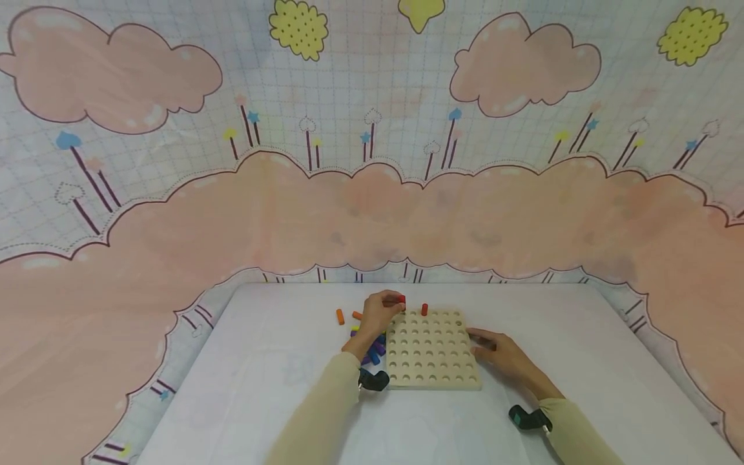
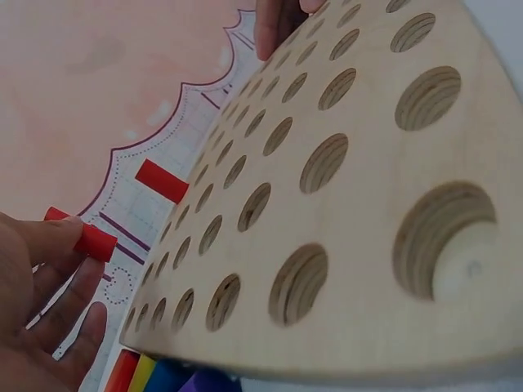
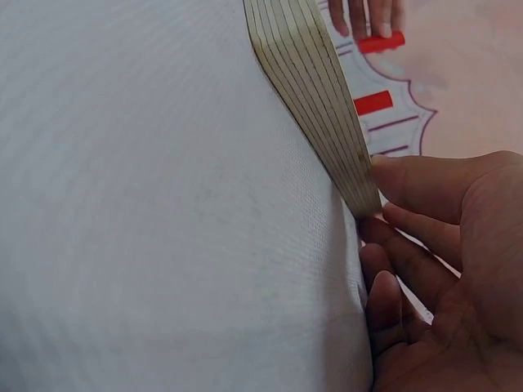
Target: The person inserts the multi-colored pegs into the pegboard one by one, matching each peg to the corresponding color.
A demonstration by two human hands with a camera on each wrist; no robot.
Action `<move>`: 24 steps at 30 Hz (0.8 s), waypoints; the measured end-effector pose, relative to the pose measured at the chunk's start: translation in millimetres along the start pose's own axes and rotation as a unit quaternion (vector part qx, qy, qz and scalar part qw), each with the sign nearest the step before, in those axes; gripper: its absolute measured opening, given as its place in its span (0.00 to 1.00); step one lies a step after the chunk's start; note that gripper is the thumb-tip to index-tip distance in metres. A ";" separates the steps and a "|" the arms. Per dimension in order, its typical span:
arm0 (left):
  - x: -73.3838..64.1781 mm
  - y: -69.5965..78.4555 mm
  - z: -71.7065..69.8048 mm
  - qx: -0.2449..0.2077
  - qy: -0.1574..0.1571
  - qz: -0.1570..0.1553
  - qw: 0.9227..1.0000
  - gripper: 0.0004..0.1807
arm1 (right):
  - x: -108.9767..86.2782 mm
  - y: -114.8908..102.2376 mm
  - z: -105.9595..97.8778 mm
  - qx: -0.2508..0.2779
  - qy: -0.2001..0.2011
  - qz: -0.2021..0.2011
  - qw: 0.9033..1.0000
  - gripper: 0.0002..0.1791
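My left hand pinches a red peg between thumb and fingers, at the far-left corner of a pale wooden pegboard. Another red peg stands upright in the board's far row. My right hand rests against the board's right edge. In the right wrist view its thumb touches the layered side of the board, with the other fingers loosely bent near the tabletop. The holes in the nearer rows hold no pegs.
Left of the board lies a pile of blue, purple and yellow pegs, partly hidden by my left arm. An orange peg lies apart from it. The white table meets a patterned cloth backdrop behind.
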State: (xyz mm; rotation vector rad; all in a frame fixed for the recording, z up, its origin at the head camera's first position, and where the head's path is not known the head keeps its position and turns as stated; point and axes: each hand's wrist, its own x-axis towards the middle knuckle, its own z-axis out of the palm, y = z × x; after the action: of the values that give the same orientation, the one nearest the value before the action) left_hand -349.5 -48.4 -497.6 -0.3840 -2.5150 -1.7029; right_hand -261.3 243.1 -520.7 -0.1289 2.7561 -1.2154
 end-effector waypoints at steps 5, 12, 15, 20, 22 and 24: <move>4.3 -0.4 10.2 0.023 -0.001 -0.006 1.000 0.10 | 2.0 1.4 -1.1 -0.008 0.003 0.001 1.000 0.27; 5.8 -1.5 21.0 0.039 -0.011 -0.022 0.999 0.10 | 1.5 -0.6 -2.4 -0.005 0.003 -0.004 1.000 0.27; 6.4 -1.4 23.4 0.048 -0.005 -0.012 0.999 0.10 | 0.3 -2.4 -2.7 -0.006 0.005 0.000 1.000 0.27; 6.1 -0.4 26.6 0.064 0.000 -0.010 0.998 0.09 | -0.3 -3.0 -3.0 -0.004 0.003 0.004 1.000 0.27; 6.0 -0.8 27.7 0.070 0.000 -0.010 0.997 0.09 | 0.1 -2.2 -2.5 -0.003 0.003 0.004 1.000 0.27; 6.2 -1.1 28.8 0.071 0.001 -0.011 0.997 0.09 | 0.5 -1.2 -2.2 -0.003 0.003 0.002 1.000 0.27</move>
State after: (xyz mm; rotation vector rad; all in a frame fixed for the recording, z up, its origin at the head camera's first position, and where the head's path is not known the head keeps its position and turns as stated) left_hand -353.6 -21.3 -508.2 -0.3460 -2.6285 -1.5172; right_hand -262.1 243.8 -518.4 -0.1185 2.7639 -1.2099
